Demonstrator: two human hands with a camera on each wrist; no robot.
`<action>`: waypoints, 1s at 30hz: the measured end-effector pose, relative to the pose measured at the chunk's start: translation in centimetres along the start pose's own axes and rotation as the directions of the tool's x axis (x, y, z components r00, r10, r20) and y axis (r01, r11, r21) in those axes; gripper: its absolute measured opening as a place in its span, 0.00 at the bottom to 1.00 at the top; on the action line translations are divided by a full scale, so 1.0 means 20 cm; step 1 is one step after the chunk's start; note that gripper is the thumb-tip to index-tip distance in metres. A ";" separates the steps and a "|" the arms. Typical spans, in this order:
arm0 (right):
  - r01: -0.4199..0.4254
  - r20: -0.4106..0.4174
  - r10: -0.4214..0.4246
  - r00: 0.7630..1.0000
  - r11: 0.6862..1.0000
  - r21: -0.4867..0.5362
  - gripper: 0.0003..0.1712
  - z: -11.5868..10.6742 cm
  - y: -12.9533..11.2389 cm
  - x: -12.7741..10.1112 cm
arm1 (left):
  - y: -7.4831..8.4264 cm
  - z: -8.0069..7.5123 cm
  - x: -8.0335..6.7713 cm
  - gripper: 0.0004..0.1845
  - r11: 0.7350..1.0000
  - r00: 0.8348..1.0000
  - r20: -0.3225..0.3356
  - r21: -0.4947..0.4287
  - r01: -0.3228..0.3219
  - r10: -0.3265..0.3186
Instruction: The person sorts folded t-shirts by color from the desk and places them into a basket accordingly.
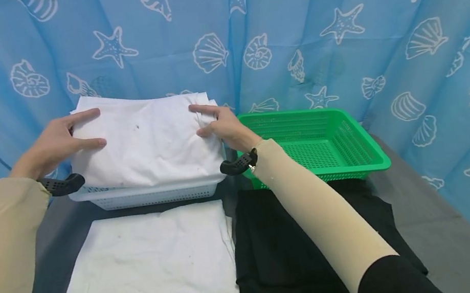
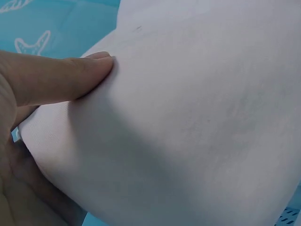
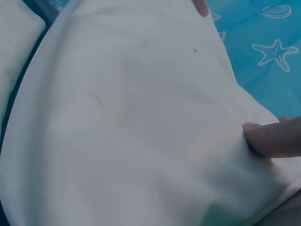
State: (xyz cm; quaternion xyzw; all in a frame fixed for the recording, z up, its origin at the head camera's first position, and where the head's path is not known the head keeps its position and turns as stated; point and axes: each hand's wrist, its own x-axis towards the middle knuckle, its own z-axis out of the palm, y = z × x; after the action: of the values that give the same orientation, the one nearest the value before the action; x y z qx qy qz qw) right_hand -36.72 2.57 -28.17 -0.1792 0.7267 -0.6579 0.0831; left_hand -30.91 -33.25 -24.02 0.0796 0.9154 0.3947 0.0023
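Both hands hold a folded white garment (image 1: pixel 148 143) by its sides, over a white plastic basket (image 1: pixel 154 196). My left hand (image 1: pixel 58 145) grips its left edge; in the left wrist view the thumb (image 2: pixel 70 77) lies on the near face and other fingers go behind the cloth. On the opposite edge, my right hand (image 1: pixel 228 126) pinches the fabric, its thumb (image 3: pixel 273 139) pressing on the front in the right wrist view. The cloth hides most of the basket's inside. Whether the garment touches the basket's bottom cannot be told.
In front of the white basket lies a folded white T-shirt (image 1: pixel 148 270), neckline toward me. Folded black clothing (image 1: pixel 276 253) lies to its right, partly under my right forearm. Behind that, a green basket (image 1: pixel 356 147) stands on the dark table (image 1: pixel 441 236). A blue shell-patterned curtain (image 1: pixel 279 20) hangs behind.
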 end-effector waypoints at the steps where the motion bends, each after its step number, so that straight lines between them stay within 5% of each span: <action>1: 0.001 -0.001 -0.001 1.000 1.000 0.007 0.38 0.00 0.01 0.00 | -0.01 0.00 0.01 0.49 1.000 1.000 0.001 -0.006 0.000 0.000; 7: 0.046 -0.025 -0.046 0.999 0.999 0.008 0.37 0.01 0.02 0.03 | -0.05 0.01 0.05 0.48 1.000 1.000 -0.006 -0.003 0.010 -0.010; 12: -0.006 -0.060 -0.003 0.998 0.990 -0.141 0.36 0.04 0.01 0.05 | -0.05 0.01 0.09 0.48 1.000 1.000 0.019 -0.004 0.017 -0.017; 14: -0.036 -0.073 0.014 0.997 0.953 -0.301 0.35 0.04 0.02 0.05 | -0.05 0.01 0.09 0.47 0.999 0.997 0.059 0.006 0.053 -0.054; 17: -0.040 -0.089 -0.010 0.996 0.839 -0.543 0.33 0.04 0.03 0.03 | -0.03 0.01 0.07 0.45 0.989 0.983 0.117 0.066 0.135 -0.142; 20: -0.024 -0.121 -0.069 0.990 0.773 -0.634 0.31 0.03 0.03 -0.04 | -0.01 0.05 0.02 0.44 0.973 0.970 0.132 0.136 0.187 -0.205; 24: -0.029 -0.225 -0.127 0.966 0.813 -0.581 0.27 0.05 0.02 -0.18 | -0.01 0.14 -0.10 0.43 0.977 0.980 0.082 0.124 0.171 -0.182; 30: -0.056 -0.390 -0.093 0.916 0.933 -0.355 0.22 0.08 0.00 -0.43 | -0.03 0.27 -0.32 0.38 0.995 0.994 -0.054 -0.016 0.098 -0.099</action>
State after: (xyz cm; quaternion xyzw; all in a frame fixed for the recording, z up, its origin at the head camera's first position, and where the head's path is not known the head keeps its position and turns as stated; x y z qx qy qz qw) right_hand -28.16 4.32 -29.35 -0.0599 0.8342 -0.5374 -0.1080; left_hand -24.24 -30.64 -28.50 0.0235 0.9152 0.4022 -0.0027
